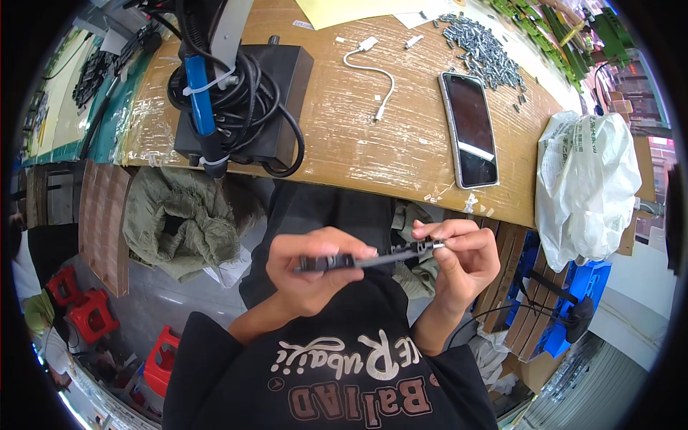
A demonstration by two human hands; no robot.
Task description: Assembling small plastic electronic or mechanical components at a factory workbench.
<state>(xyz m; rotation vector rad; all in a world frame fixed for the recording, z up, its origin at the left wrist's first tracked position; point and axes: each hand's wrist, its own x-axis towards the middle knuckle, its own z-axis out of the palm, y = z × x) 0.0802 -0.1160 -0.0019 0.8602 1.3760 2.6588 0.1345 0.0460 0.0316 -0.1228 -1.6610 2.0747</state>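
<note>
Black narrow strip [393, 257], long axis side to side, spans the gap — left hand [309, 276] pinching one end, right hand [462, 264] nipping a small silvery piece [438, 245] at the other.

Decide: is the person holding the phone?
No, the phone lies on the table; the left hand holds a dark part, the right hand at its end.
</note>
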